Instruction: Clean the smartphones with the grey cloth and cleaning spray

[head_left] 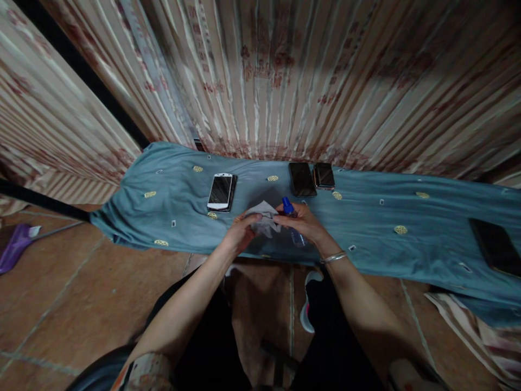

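Note:
Between my hands is a crumpled pale grey cloth (265,212), held over the near middle of the covered table. My left hand (241,232) pinches its left side between thumb and fingers. In my right hand (306,222), a clear bottle with a blue cap (298,237) is wrapped by the fingers, its cap pointing up and away. The right thumb and fingertips also meet the cloth's right edge. Left of the cloth lies a white phone (221,191) on top of a darker one. Beyond my right hand are a black phone (302,180) and a smaller stack of phones (324,176).
A blue-green patterned cloth (366,217) covers the long table. A dark tablet-like device (496,245) lies at its right end. Pleated curtains (277,81) hang right behind it. Black poles (77,65) stand at left, and a purple dustpan-like object (17,245) rests on the tiled floor.

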Demonstrator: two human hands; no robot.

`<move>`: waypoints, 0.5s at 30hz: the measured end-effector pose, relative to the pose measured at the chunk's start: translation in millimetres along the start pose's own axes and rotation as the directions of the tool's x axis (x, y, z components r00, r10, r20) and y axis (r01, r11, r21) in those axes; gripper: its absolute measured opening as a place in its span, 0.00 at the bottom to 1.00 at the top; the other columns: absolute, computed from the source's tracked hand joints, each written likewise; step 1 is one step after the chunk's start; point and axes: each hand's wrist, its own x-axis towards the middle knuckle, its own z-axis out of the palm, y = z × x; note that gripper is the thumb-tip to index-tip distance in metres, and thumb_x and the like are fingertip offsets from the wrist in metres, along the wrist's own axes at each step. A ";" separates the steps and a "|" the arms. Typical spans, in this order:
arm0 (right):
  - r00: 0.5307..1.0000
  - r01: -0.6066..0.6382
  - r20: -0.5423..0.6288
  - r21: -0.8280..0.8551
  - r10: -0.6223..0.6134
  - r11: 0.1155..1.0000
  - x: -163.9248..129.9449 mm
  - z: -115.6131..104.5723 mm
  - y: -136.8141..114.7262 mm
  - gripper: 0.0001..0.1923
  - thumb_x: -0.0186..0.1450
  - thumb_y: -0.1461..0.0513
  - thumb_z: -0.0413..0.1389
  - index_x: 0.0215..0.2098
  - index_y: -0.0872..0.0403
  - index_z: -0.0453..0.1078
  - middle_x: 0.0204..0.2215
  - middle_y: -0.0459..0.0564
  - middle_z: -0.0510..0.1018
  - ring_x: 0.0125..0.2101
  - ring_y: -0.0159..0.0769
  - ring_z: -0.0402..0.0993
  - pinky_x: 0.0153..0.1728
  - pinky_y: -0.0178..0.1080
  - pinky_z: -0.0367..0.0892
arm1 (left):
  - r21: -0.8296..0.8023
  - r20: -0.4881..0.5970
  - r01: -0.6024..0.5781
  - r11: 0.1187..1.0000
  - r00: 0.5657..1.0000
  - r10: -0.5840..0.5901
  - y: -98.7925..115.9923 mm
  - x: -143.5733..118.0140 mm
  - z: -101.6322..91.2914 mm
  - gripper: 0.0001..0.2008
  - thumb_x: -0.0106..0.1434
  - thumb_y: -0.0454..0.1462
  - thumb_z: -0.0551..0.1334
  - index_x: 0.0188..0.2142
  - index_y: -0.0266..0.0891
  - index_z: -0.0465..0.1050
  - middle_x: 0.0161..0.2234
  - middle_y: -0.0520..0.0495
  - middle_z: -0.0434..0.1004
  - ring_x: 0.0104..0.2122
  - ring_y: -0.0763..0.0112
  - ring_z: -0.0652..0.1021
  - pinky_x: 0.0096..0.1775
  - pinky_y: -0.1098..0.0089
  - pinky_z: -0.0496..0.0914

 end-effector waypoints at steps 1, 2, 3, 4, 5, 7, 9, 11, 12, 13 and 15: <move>0.999 -0.018 0.027 -0.009 0.018 1.000 0.5 0.5 2.5 0.18 0.45 0.53 0.68 0.29 0.54 0.73 0.21 0.40 0.73 0.22 0.27 0.63 0.27 0.33 0.59 | -0.009 -0.017 -0.006 1.000 1.000 0.006 2.0 0.1 0.1 0.10 0.45 0.33 0.71 0.29 0.34 0.77 0.27 0.48 0.81 0.26 0.69 0.78 0.31 0.69 0.72; 0.998 -0.035 0.058 -0.017 0.036 0.999 1.2 0.9 5.3 0.18 0.44 0.54 0.69 0.28 0.55 0.72 0.21 0.40 0.72 0.23 0.27 0.63 0.27 0.33 0.59 | -0.014 -0.032 -0.013 1.000 0.999 0.013 4.4 0.1 0.1 0.09 0.46 0.34 0.70 0.29 0.34 0.77 0.26 0.48 0.81 0.25 0.69 0.78 0.30 0.69 0.72; 0.996 -0.049 0.080 -0.027 0.051 0.998 2.0 1.0 8.1 0.17 0.43 0.55 0.69 0.26 0.55 0.71 0.21 0.39 0.72 0.23 0.27 0.63 0.27 0.33 0.58 | -0.016 -0.046 -0.021 1.000 0.999 0.020 6.9 -0.1 0.2 0.08 0.47 0.34 0.69 0.28 0.34 0.76 0.26 0.48 0.81 0.25 0.69 0.78 0.30 0.69 0.71; 0.994 -0.057 0.089 -0.039 0.061 0.998 2.7 0.7 10.7 0.17 0.42 0.56 0.69 0.25 0.55 0.71 0.20 0.38 0.71 0.23 0.27 0.62 0.27 0.33 0.58 | -0.019 -0.057 -0.031 0.999 0.998 0.030 9.3 -0.5 0.3 0.07 0.47 0.34 0.69 0.28 0.34 0.76 0.26 0.48 0.81 0.26 0.69 0.78 0.30 0.69 0.72; 0.995 -0.057 0.084 -0.054 0.062 0.997 3.3 0.1 12.6 0.17 0.41 0.57 0.69 0.25 0.55 0.71 0.20 0.38 0.70 0.23 0.27 0.62 0.27 0.33 0.58 | -0.023 -0.061 -0.041 0.999 0.997 0.039 11.3 -1.1 0.5 0.07 0.47 0.34 0.68 0.28 0.34 0.76 0.26 0.47 0.81 0.27 0.68 0.79 0.31 0.69 0.72; 0.998 -0.035 0.041 -0.076 0.038 0.996 3.8 -2.1 14.0 0.16 0.42 0.57 0.68 0.26 0.54 0.72 0.21 0.39 0.72 0.24 0.28 0.63 0.28 0.33 0.58 | -0.022 -0.053 -0.065 0.998 0.997 0.063 13.0 -2.4 1.1 0.09 0.47 0.35 0.69 0.29 0.34 0.77 0.27 0.47 0.81 0.28 0.67 0.79 0.33 0.68 0.73; 1.000 -0.008 -0.009 -0.053 0.007 0.999 3.7 -4.2 12.4 0.16 0.46 0.55 0.67 0.30 0.54 0.74 0.22 0.40 0.73 0.24 0.29 0.65 0.28 0.34 0.60 | 0.014 -0.035 -0.094 0.995 0.995 0.094 11.1 -3.4 1.7 0.10 0.46 0.36 0.70 0.29 0.33 0.79 0.27 0.47 0.81 0.28 0.67 0.79 0.34 0.68 0.72; 0.999 0.012 -0.039 -0.012 -0.012 1.000 3.4 -4.7 10.2 0.17 0.49 0.52 0.65 0.34 0.53 0.76 0.23 0.42 0.74 0.23 0.29 0.65 0.28 0.34 0.60 | 0.076 -0.025 -0.138 0.988 0.990 0.140 6.6 -3.7 2.4 0.09 0.45 0.36 0.71 0.28 0.33 0.79 0.25 0.47 0.81 0.27 0.69 0.78 0.34 0.69 0.72; 0.999 0.020 -0.046 -0.003 -0.020 1.000 3.4 -3.8 9.8 0.18 0.50 0.52 0.65 0.35 0.53 0.76 0.24 0.42 0.75 0.23 0.29 0.65 0.28 0.35 0.61 | 0.107 -0.022 -0.159 0.981 0.986 0.163 4.3 -3.6 2.8 0.08 0.45 0.35 0.71 0.26 0.33 0.80 0.25 0.47 0.81 0.26 0.70 0.78 0.34 0.70 0.71; 0.999 0.027 -0.046 -0.004 -0.027 1.000 3.6 -2.2 10.3 0.19 0.50 0.51 0.66 0.35 0.53 0.76 0.25 0.43 0.76 0.24 0.30 0.66 0.28 0.35 0.62 | 0.130 -0.018 -0.180 0.975 0.983 0.184 2.5 -3.4 3.1 0.08 0.44 0.35 0.72 0.25 0.33 0.80 0.24 0.48 0.81 0.26 0.71 0.78 0.35 0.71 0.71; 0.999 0.045 -0.021 -0.046 -0.046 0.998 4.3 2.7 13.6 0.19 0.48 0.52 0.67 0.34 0.53 0.75 0.27 0.44 0.77 0.26 0.31 0.68 0.31 0.35 0.63 | 0.145 -0.009 -0.201 0.969 0.979 0.205 1.0 -2.7 3.8 0.08 0.45 0.36 0.72 0.25 0.34 0.80 0.23 0.49 0.80 0.26 0.71 0.78 0.35 0.71 0.71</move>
